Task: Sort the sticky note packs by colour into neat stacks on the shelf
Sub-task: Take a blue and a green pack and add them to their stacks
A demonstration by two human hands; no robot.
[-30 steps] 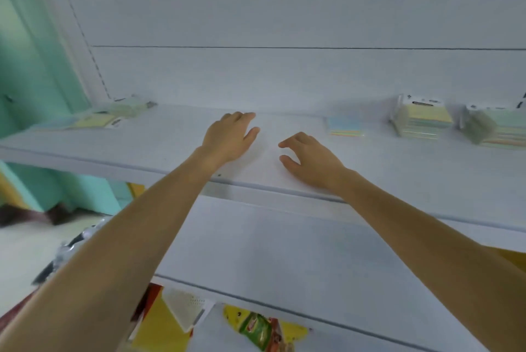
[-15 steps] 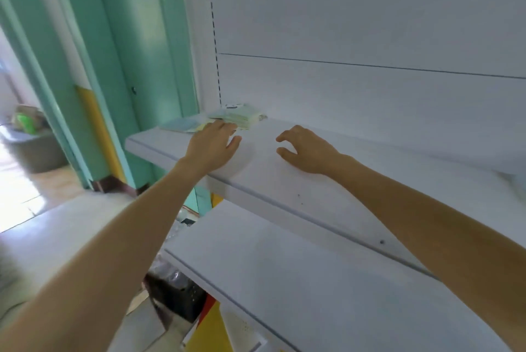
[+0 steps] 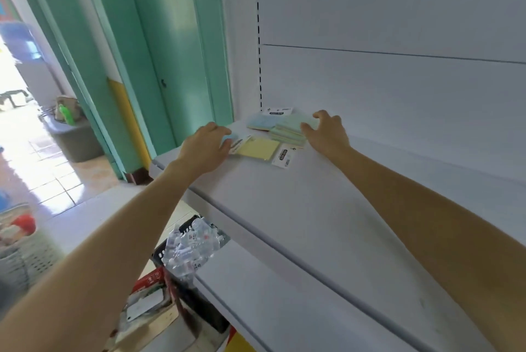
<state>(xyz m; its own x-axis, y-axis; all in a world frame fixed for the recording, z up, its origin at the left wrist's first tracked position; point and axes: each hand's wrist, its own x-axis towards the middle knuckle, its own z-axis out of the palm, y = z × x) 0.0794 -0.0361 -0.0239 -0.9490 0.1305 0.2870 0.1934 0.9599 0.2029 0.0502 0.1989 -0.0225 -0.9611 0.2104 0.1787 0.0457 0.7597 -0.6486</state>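
Sticky note packs lie loosely at the far left end of the white shelf [image 3: 327, 198]. A yellow pack [image 3: 260, 147] with a white header card lies in front. A pale blue pack [image 3: 259, 121] sits behind it near the back panel. A small heap of green packs [image 3: 290, 131] lies to the right. My left hand [image 3: 206, 149] rests palm down at the yellow pack's left edge, fingertips touching a pack partly hidden under it. My right hand [image 3: 327, 132] has its fingers curled around the right side of the green packs.
A lower white shelf [image 3: 299, 309] juts out below. A dark crate of clear plastic packets [image 3: 190, 246] stands beneath the shelf's left end. A green door frame [image 3: 170, 52] rises left of the shelf, with a grey bin [image 3: 75, 138] beyond it.
Both hands travelled left along the shelf to its end. The view swung left too. The hands now touch the packs: the right curls around the green ones, the left at the yellow one.
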